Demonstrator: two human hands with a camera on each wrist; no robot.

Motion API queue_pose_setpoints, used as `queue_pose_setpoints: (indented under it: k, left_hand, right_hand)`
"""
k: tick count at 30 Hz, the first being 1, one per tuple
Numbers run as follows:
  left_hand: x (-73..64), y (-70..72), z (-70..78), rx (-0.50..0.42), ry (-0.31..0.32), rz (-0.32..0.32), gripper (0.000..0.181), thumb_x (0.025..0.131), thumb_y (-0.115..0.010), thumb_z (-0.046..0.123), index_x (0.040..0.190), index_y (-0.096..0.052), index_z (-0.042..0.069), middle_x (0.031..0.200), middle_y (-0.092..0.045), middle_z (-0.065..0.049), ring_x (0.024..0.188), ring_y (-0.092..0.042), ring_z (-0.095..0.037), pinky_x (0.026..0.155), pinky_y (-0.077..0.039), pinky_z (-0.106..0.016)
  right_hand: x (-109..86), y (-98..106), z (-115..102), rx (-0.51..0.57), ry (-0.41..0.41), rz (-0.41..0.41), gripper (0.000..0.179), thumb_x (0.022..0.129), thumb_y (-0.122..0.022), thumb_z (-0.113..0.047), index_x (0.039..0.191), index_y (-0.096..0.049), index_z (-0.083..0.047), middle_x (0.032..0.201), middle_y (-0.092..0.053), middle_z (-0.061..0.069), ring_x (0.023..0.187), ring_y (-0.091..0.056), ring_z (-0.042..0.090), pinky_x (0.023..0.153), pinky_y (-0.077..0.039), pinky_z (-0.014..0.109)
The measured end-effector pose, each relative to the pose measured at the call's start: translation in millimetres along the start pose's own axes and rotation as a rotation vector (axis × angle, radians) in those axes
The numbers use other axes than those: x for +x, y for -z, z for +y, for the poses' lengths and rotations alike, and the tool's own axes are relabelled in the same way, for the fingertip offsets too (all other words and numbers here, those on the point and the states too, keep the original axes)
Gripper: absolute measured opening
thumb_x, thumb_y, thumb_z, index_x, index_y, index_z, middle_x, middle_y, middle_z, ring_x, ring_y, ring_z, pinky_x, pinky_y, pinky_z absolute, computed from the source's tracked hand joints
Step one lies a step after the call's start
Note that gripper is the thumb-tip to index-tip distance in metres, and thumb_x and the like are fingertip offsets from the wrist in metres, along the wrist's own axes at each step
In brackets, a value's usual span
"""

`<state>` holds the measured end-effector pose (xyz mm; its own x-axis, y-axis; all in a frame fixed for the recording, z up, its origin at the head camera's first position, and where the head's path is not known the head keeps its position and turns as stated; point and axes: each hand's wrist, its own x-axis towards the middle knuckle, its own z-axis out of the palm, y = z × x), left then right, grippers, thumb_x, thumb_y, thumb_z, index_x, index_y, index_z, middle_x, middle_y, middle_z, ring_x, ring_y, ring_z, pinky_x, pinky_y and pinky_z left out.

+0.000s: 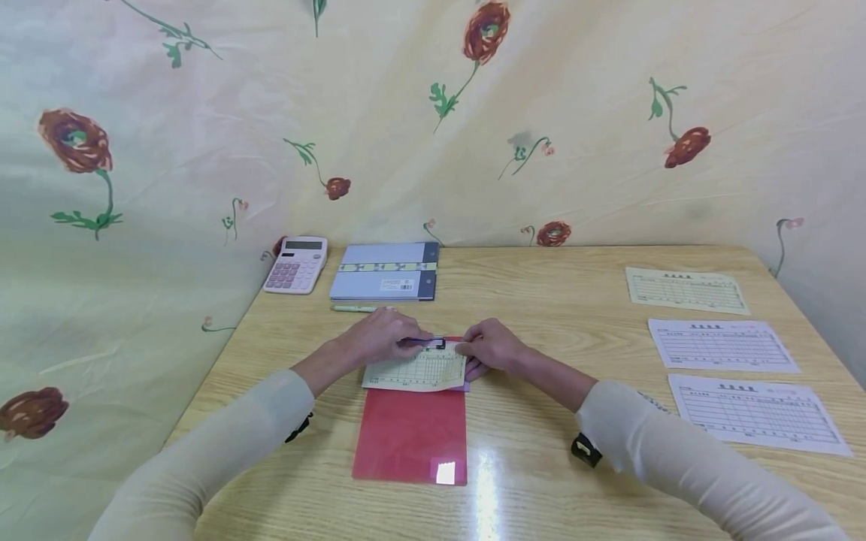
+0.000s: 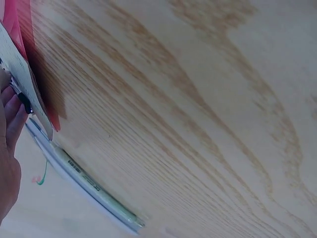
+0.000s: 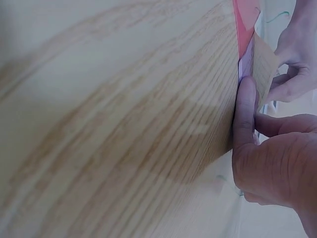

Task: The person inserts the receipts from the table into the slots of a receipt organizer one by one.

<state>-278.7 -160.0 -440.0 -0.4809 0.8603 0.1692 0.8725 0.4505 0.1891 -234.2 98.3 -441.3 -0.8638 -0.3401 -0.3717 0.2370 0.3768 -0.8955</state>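
Observation:
A red clipboard (image 1: 411, 436) lies on the wooden table in front of the person. Across its upper part is a pale yellow printed form (image 1: 416, 373), its lower edge slightly lifted, with a purple sheet (image 3: 246, 62) showing from underneath. The left hand (image 1: 387, 334) grips the metal clip (image 1: 438, 343) at the board's top, partly covering it. On the other side, the right hand (image 1: 496, 346) pinches the form's right edge between thumb and fingers. In the right wrist view, the right index finger (image 3: 245, 106) lies along the papers' edge.
A pink calculator (image 1: 295, 265) and a blue notebook (image 1: 382, 272) sit at the back left. Just behind the left hand lies a green pen (image 1: 353, 308). Down the right side are a yellow form (image 1: 686, 290) and two white forms (image 1: 724, 346). A flowered cloth (image 1: 406, 113) hangs behind.

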Motion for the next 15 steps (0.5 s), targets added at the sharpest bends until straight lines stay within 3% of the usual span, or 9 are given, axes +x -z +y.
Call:
queue_pose_setpoints:
  k: [15]
  left_hand:
    - [-1.6, 0.4, 0.7, 0.0, 0.016, 0.0, 0.024, 0.096, -0.078, 0.013, 0.12, -0.082, 0.011, 0.102, -0.081, 0.0, 0.068, -0.055, -0.003, 0.056, -0.04, -0.016]
  right_hand:
    - [0.8, -0.1, -0.9, 0.014, -0.02, 0.012, 0.022, 0.106, -0.062, -0.005, 0.116, -0.068, 0.014, 0.084, -0.075, 0.018, 0.062, -0.073, 0.018, 0.065, -0.063, 0.033]
